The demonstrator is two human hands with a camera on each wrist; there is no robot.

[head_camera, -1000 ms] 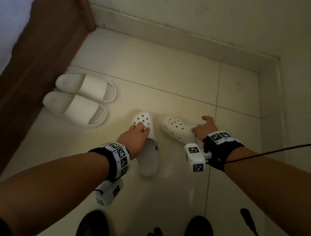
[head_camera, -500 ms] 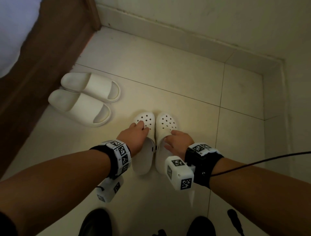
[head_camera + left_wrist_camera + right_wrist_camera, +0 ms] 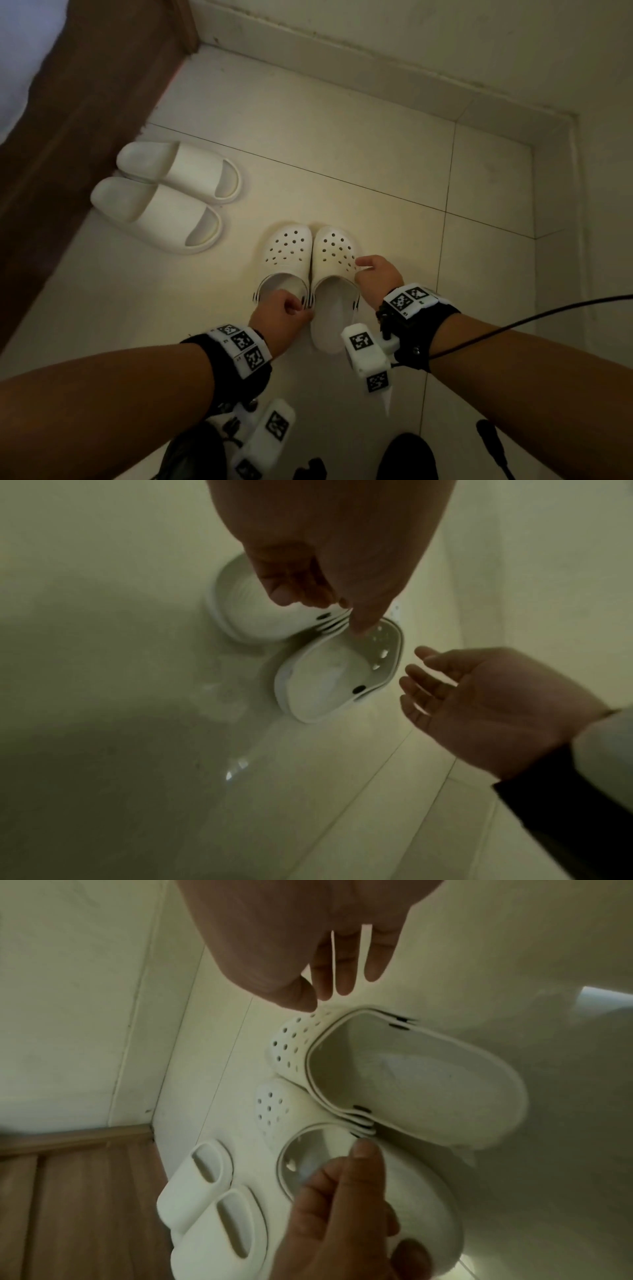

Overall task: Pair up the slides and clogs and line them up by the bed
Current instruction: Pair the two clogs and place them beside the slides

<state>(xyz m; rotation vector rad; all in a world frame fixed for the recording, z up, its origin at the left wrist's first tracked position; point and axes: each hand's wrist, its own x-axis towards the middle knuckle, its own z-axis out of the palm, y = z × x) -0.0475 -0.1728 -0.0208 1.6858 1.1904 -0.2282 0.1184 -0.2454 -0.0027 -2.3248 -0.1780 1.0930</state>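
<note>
Two white perforated clogs stand side by side and touching on the tile floor, the left clog and the right clog, toes pointing at the far wall. My left hand hovers over the left clog's heel with loosely curled fingers, one digit touching the straps where the clogs meet. My right hand is just right of the right clog, fingers relaxed and holding nothing. Two cream slides lie paired against the bed.
The brown wooden bed frame runs along the left. A wall skirting closes the far side and a corner the right. My black shoes are at the bottom edge, and a black cable trails from the right wrist.
The right clog was swung round and set beside the left one. My left hand has since slid back from the left clog's top to its heel, and my right hand has come off the right clog.
</note>
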